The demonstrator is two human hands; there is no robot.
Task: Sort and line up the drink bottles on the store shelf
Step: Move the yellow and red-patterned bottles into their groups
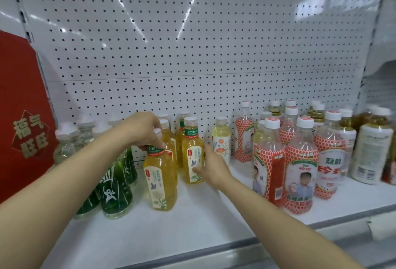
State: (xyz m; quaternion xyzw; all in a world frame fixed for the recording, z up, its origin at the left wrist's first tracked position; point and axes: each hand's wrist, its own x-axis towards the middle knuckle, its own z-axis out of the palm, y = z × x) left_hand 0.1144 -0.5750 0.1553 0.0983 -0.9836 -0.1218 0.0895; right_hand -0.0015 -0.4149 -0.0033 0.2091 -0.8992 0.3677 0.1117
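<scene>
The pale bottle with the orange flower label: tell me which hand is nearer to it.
Right. The right hand is just left of the pale flower-label bottle, touching a yellow tea bottle. The left hand is farther left, gripping the front yellow tea bottle at its neck.

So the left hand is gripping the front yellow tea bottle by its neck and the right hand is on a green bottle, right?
Not quite. The head view shows the right hand touching the second yellow tea bottle, not a green one. The left hand does grip the front yellow tea bottle by its neck; the green bottles stand further left.
</scene>
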